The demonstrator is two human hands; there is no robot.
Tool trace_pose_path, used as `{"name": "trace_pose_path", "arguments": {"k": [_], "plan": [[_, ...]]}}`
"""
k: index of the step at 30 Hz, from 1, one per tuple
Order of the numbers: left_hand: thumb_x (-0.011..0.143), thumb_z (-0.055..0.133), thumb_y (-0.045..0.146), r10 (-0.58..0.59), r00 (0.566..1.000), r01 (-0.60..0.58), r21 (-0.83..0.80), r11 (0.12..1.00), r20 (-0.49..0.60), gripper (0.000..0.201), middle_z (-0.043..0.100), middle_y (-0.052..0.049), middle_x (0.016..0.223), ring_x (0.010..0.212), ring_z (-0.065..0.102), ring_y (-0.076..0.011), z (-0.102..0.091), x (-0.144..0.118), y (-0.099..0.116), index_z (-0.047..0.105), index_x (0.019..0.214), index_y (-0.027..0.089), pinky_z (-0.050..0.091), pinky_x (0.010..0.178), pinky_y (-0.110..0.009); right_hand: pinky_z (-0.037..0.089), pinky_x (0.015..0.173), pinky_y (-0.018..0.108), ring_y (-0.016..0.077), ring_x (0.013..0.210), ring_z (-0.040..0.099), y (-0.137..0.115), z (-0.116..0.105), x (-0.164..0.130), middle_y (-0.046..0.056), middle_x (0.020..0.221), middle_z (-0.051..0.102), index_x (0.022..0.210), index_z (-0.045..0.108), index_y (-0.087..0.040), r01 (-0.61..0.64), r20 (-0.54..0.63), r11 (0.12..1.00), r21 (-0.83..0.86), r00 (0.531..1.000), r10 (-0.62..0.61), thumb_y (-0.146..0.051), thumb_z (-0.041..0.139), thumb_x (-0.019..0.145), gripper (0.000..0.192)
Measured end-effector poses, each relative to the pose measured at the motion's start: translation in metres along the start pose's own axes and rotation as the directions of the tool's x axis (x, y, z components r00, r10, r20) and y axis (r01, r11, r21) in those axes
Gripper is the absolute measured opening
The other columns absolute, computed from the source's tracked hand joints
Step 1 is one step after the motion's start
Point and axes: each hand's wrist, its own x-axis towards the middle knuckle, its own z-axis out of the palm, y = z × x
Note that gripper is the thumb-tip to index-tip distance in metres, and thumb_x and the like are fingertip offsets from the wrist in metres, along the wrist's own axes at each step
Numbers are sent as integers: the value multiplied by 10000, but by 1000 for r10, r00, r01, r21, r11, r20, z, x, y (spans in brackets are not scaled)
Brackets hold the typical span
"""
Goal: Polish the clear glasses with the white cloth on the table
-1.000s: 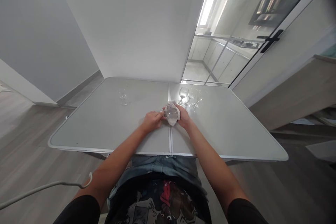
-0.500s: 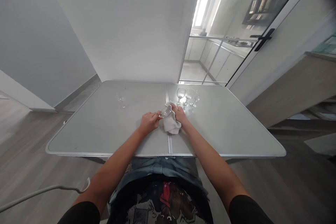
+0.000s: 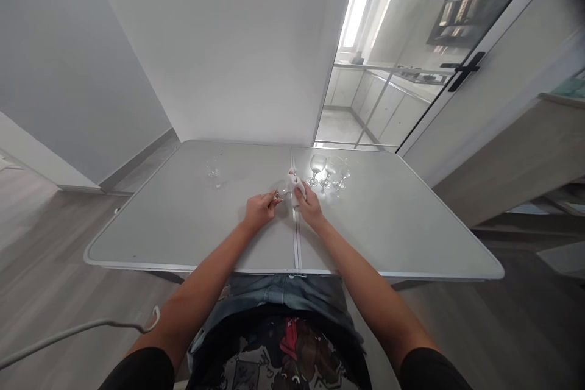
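A: While the left hand (image 3: 259,209) pinches the stem end of a small clear stemmed wine glass (image 3: 282,192), lying tipped on its side just above the pale grey folding worktop (image 3: 192,219), the right hand (image 3: 309,207) presses a crumpled white cloth (image 3: 294,181) against the bowl. Left grip: fingers closed narrowly on the stem or foot. Right grip: closed around the cloth, thumb on top; whether it also bears on the glass rim cannot be told.

B: Noted. Risks?

A: Judgement only. The stem is the thin part; twisting the bowl against a fixed foot could snap it. Cloth over clear glass hides the rim, so a slip could go unnoticed. The glass sits over the centre seam of the worktop; a knock there could chip it.

B: Neighbours?

A: A row of three clear stemmed glasses (image 3: 327,171) stands upright just beyond the right hand, close together. A stray elbow or a trailing cloth corner could topple one into the next. One more lone clear glass (image 3: 213,171) stands well apart, far left.

B: Any writing, brands, labels?

A: None legible. Glasses unmarked as far as visible. The printed dark shirt (image 3: 278,356) carries a graphic, red and grey, with no readable letters.
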Motion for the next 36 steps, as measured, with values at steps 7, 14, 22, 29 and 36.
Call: {"name": "trace_pose_path", "arguments": {"k": [7,14,22,29,36], "plan": [[980,517,333,44,999,-43,-17,999,13,263,758,-59,794,617,653,-152,-2,0,0,677,1131,189,405,595,-254,332,1190,395,241,1410,457,-3,-9,0,50,1506,516,1457,510,-270,206,53,978,-28,977,-205,-451,479,966,525],[978,527,339,-25,999,25,9,1000,-45,266,746,-58,751,614,650,-156,-1,0,-1,696,1109,182,389,589,-256,410,1123,443,266,1273,575,0,-6,4,42,1366,639,1428,551,-271,33,31,999,22,999,-33,-517,458,986,515],[978,522,361,21,999,-19,-42,999,49,291,756,-68,793,639,657,-160,-1,0,1,698,1130,187,415,614,-260,330,1195,424,256,1404,467,-3,-6,1,23,1505,518,1447,530,-295,145,28,987,74,989,-147,-504,465,994,503],[984,510,344,-75,996,73,-49,996,-54,279,741,-55,747,616,650,-150,-1,0,-1,699,1099,176,392,580,-252,344,1183,407,251,1383,494,-4,-5,1,10,1487,538,1434,543,-313,150,34,987,49,988,-152,-482,506,986,480],[967,549,350,14,999,-15,-30,999,-39,266,755,-63,764,607,651,-157,1,0,0,700,1100,176,396,591,-261,347,1179,439,268,1358,514,-5,-4,2,32,1461,565,1433,551,-279,74,7,992,101,997,-75,-509,484,990,503]]}}
